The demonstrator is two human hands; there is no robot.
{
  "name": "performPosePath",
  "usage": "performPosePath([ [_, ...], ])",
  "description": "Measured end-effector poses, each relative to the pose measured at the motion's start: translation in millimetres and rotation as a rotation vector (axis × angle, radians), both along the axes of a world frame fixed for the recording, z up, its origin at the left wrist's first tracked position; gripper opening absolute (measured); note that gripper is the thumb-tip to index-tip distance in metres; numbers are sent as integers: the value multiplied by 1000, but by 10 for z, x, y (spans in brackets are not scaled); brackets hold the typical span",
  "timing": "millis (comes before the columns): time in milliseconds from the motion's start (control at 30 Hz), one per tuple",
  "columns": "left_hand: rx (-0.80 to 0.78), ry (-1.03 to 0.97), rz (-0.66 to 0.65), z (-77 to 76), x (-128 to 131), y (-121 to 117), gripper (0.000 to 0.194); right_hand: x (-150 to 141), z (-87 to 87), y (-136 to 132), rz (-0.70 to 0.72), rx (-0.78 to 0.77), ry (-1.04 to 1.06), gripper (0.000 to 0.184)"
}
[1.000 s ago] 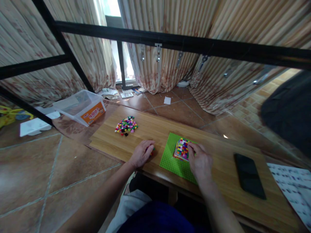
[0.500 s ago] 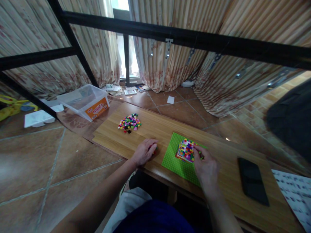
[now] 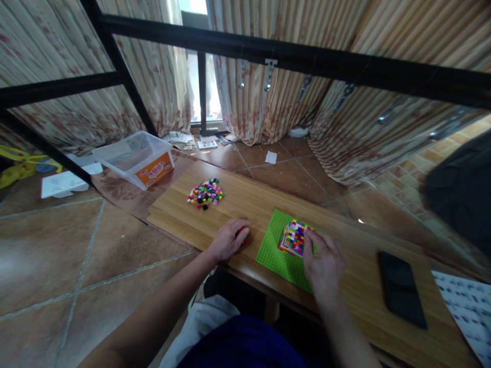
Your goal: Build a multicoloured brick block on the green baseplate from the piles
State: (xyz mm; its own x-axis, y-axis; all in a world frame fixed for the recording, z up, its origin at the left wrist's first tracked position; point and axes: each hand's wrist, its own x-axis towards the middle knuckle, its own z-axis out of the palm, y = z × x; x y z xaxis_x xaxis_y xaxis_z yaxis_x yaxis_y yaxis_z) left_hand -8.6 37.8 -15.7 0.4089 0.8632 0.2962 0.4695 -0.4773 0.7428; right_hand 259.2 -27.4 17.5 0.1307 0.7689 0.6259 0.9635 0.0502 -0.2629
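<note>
A block of small multi-coloured toy bricks (image 3: 294, 239) stands on a green studded baseplate (image 3: 270, 249). My right hand (image 3: 324, 260) is over the block's right side, thumb and fingers pinched together at its top edge. Whatever is between those fingertips is hidden. To the left of the baseplate, my left hand (image 3: 229, 240) rests on the wooden table with its fingers curled over small toy bricks. A bit of red shows beside its fingertips; the other bricks are covered by the hand.
A loose pile of coloured bricks (image 3: 206, 193) lies on the wooden table (image 3: 241, 197) at the far left. To the right is a black phone (image 3: 401, 289), beside a printed sheet (image 3: 466, 306). A clear plastic bin (image 3: 134, 158) stands on the floor. A black metal frame (image 3: 245, 41) crosses above.
My right hand has tilted and shifted slightly left, its fingers closing in at the block's top right edge. My left hand stays in place. The whole view has moved a little.
</note>
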Motion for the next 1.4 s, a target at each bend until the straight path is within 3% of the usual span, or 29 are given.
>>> performPosePath([
  [267,15,23,-7,-21,2,-3,32,10,24,-30,43,-23,-142,30],
  [700,25,18,-5,24,11,-21,30,113,133,60,111,-206,-149,32],
  [1033,20,12,-1,37,7,-18,32,63,81,-13,85,-67,1,34],
  [1167,17,2,9,41,8,-20,34,-161,125,-185,89,32,141,28],
  [1267,9,-1,10,46,4,-19,36,-505,86,-368,213,43,191,23],
  [1400,-4,-12,11,46,-1,-19,38,-959,-72,-518,366,-101,253,24],
])
